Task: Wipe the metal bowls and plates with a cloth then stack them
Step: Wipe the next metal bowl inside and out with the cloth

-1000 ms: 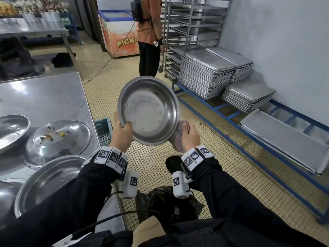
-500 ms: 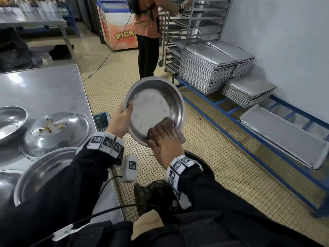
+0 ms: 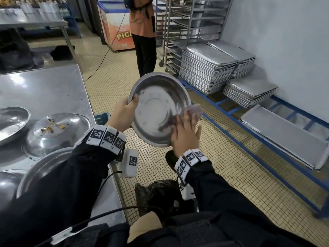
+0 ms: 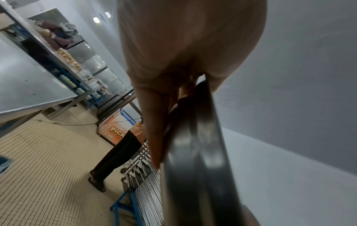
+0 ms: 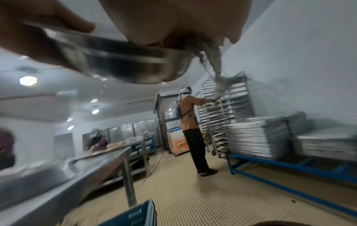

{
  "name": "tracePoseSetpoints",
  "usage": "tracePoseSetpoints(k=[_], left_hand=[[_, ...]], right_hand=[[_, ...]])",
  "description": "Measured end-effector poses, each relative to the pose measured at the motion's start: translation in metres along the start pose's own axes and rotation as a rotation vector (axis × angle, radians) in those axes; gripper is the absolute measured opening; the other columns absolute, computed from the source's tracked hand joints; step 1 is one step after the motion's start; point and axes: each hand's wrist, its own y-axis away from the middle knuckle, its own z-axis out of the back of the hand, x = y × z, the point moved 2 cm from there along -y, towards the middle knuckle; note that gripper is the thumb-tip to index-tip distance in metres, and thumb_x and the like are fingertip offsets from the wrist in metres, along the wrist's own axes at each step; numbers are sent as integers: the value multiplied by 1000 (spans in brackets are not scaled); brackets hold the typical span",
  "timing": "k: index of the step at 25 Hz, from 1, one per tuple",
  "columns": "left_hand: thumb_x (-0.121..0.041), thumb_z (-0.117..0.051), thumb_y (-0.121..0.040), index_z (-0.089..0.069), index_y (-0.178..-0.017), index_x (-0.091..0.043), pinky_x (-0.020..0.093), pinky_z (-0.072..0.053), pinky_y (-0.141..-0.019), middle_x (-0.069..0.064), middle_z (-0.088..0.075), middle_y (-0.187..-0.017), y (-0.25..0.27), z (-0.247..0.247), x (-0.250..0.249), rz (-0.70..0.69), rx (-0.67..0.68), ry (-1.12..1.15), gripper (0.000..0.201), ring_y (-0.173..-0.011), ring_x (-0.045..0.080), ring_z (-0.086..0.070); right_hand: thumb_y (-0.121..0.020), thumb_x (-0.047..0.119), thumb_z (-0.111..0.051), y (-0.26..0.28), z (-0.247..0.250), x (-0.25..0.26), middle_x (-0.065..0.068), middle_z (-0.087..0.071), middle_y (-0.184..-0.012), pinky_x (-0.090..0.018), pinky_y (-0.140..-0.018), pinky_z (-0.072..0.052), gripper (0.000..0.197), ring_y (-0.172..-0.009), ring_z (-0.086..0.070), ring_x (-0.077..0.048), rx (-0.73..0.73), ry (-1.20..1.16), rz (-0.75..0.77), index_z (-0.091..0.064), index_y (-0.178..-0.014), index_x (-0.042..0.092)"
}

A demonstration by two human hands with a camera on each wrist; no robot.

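Note:
I hold a round metal bowl [image 3: 156,111] up over the tiled floor, tilted with its inside towards me. My left hand [image 3: 124,111] grips its left rim, thumb inside. My right hand [image 3: 185,132] lies with straight fingers on a greyish-purple cloth [image 3: 193,111] and presses it on the bowl's right inner wall and rim, thumb spread aside. In the left wrist view the left hand [image 4: 183,45] holds the bowl [image 4: 193,168] edge-on. In the right wrist view the cloth [image 5: 214,64] hangs over the rim of the bowl [image 5: 125,64] below my right hand [image 5: 173,19].
The steel table [image 3: 44,86] on my left carries a plate with crumbs [image 3: 57,132], a near plate [image 3: 44,168] and a bowl [image 3: 10,122]. A person in an orange shirt [image 3: 144,32] stands at a tray rack. Stacked trays [image 3: 208,68] line the right wall. A black bag [image 3: 156,193] lies at my feet.
My right hand with the cloth came from under the bowl's lower right rim into the bowl, then swept across to its right rim. The left hand keeps its grip.

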Motion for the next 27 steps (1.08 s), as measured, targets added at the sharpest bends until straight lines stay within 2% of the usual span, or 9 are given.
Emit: tracePoseSetpoints(k=[2,4,6,9,12,18,21,23,27], left_hand=[[-43,-37,-102,-60,-91,-8,28,-52,-52,4,-61,-69,5,-1,3,88,14,11,43,-55,19,-62],[-46,-40,-100,-61,-94,-9,27,-52,-46,3,-63,-67,7,0,4,166,21,55,43,-49,15,-64],[-50,-43,-98,-61,-96,-8,29,-52,-48,5,-63,-68,4,5,6,219,63,55,45,-50,17,-65],[-47,-43,-99,-65,-89,-8,28,-51,-48,1,-63,-58,6,11,8,258,156,83,45,-47,17,-63],[-44,-46,-98,-66,-86,-11,24,-50,-46,-2,-64,-56,10,12,9,247,109,93,40,-47,14,-62],[-27,-54,-95,-53,-114,-19,15,-49,-53,-1,-65,-90,24,-6,12,29,-188,79,21,-68,6,-65],[-18,-54,-94,-45,-123,-27,22,-50,-73,-3,-60,-108,39,-24,16,-13,-140,244,32,-94,10,-62],[-20,-53,-90,-43,-130,-26,20,-45,-80,-4,-58,-116,41,-25,21,-35,-134,272,42,-104,8,-57],[-14,-41,-98,-45,-135,-16,19,-46,-77,-7,-57,-108,33,-12,23,44,-199,238,37,-94,4,-55]], right_hand=[[-100,39,-28,-11,13,-3,0,8,-158,-49,-115,-21,53,-145,-1,-25,-101,-258,-44,-16,-150,25],[-100,38,-33,-15,29,-2,1,-12,-157,-30,-101,-42,52,-138,-26,-18,-209,-512,-97,-21,-149,23],[-100,37,-36,-18,46,-5,7,-43,-132,-12,-74,-42,44,-114,-48,-11,-242,-639,-201,-36,-141,21],[-98,39,-41,-26,57,-13,7,-56,-93,-12,-54,-32,32,-79,-56,-7,-116,-756,-353,-53,-115,14],[-96,29,-50,-24,49,-16,6,-52,-75,-14,-51,-33,23,-63,-46,0,-46,-632,-375,-56,-98,7],[-95,21,-53,-17,35,-4,4,-53,-83,-21,-65,-38,23,-74,-51,-11,-264,-781,-545,-54,-107,2],[-96,24,-51,-23,39,3,5,-50,-78,-15,-53,-32,20,-64,-46,-3,-296,-845,-531,-52,-101,4],[-97,25,-48,-25,39,5,2,-53,-87,-12,-52,-31,19,-67,-47,0,-236,-913,-512,-49,-104,8],[-98,25,-46,-16,32,6,4,-55,-88,-13,-55,-38,20,-79,-58,-13,-30,-822,-433,-50,-110,9]])
